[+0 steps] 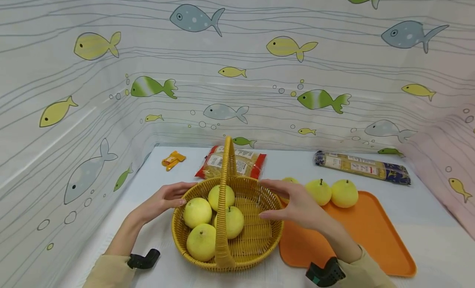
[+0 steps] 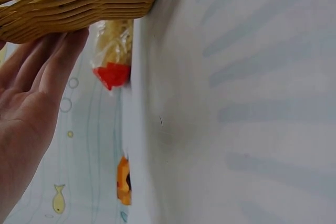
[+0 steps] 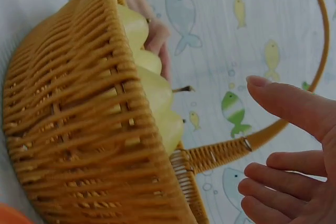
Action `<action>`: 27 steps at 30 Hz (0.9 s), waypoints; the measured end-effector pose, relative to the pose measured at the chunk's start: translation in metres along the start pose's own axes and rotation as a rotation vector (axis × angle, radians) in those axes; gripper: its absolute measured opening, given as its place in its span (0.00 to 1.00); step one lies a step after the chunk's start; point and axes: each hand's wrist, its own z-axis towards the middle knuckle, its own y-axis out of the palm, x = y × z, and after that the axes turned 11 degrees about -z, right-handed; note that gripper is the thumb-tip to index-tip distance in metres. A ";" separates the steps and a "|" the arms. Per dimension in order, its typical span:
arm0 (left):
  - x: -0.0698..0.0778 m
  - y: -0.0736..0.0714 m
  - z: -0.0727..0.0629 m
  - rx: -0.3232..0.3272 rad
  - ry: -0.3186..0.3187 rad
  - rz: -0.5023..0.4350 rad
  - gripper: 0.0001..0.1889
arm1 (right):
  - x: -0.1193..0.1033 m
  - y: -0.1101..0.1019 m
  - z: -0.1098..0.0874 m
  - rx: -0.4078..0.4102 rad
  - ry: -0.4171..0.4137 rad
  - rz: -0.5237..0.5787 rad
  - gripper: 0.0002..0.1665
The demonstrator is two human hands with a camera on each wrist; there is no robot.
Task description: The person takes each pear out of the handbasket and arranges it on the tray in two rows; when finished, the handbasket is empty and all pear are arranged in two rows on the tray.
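A woven wicker basket (image 1: 256, 255) with a tall arched handle (image 1: 221, 222) stands in the middle of the table, several round yellow pears (image 1: 201, 242) grouped in its left half. My left hand (image 1: 168, 200) is at the basket's left side, its fingers stretched along the weave; the left wrist view shows the fingertips (image 2: 73, 43) against the outer wall. Over the right rim is my right hand (image 1: 297, 203), thumb and fingers spread apart with nothing between them. In the right wrist view that hand (image 3: 299, 166) appears beside the rim, apart from the handle.
Right of the basket lies an orange tray (image 1: 371, 234), with three yellow pears (image 1: 344, 193) by its back edge. Behind are a red-ended noodle bag (image 1: 245, 162), a long noodle pack (image 1: 361, 166) and small orange packets (image 1: 173, 160). Fish-printed sheeting (image 1: 237, 90) walls the table.
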 end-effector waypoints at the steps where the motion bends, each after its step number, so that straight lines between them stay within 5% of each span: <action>1: 0.000 0.000 0.000 -0.001 0.000 -0.002 0.27 | -0.002 0.002 0.002 -0.004 -0.007 0.000 0.45; 13: 0.000 -0.001 -0.003 0.004 -0.007 0.012 0.27 | -0.022 0.027 0.022 -0.024 -0.057 0.018 0.44; 27: 0.001 0.000 0.000 -0.003 0.006 0.012 0.27 | -0.023 0.049 0.023 -0.085 -0.073 0.057 0.44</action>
